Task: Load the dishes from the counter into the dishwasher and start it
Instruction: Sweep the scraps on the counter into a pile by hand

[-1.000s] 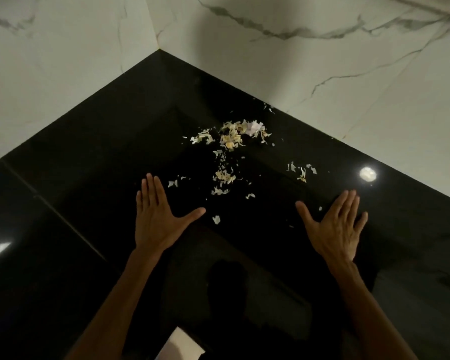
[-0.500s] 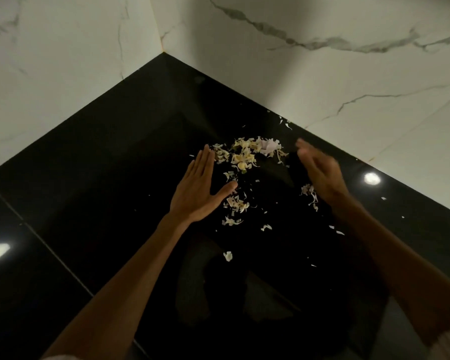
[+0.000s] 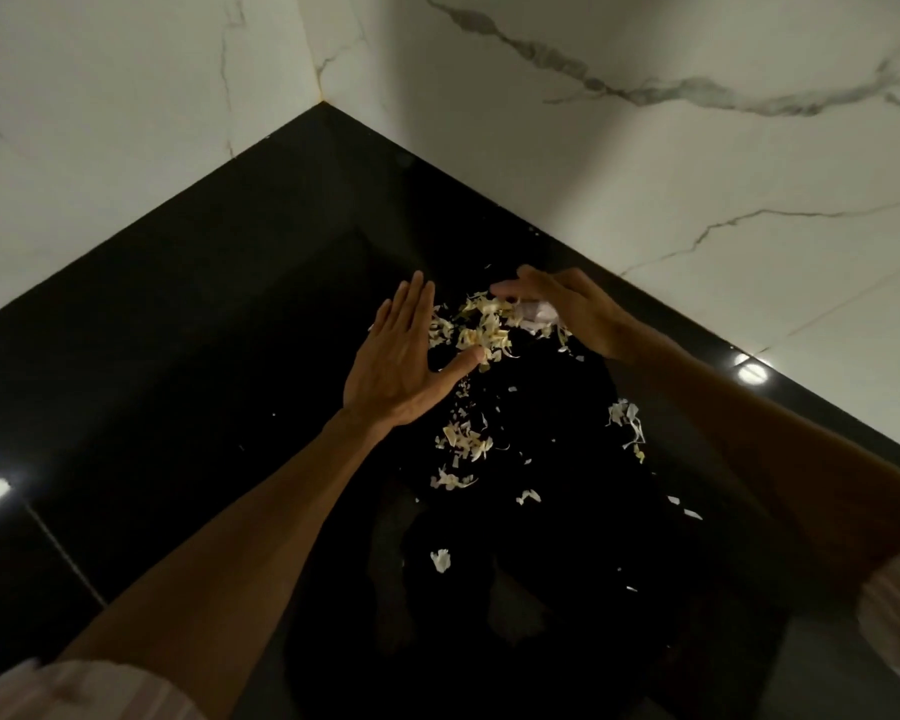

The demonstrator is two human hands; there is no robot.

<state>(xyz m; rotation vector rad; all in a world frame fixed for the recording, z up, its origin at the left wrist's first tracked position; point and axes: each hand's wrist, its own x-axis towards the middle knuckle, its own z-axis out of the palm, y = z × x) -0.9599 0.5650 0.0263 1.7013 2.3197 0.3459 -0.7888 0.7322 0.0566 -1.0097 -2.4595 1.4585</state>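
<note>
1. Marble walls (image 3: 645,163) meet in a corner above a glossy black counter (image 3: 188,314).
2. The left hand (image 3: 401,366) lies flat, fingers straight, its edge against the pile.
3. The right hand (image 3: 578,314) cups over the pile's far side (whether it holds anything, I cannot tell).
4. Pale food scraps (image 3: 481,330) are heaped between the hands, with smaller bits (image 3: 463,441) strewn nearer; no dishes or dishwasher show.

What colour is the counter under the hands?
Shiny black counter, seen in the head view.
</note>
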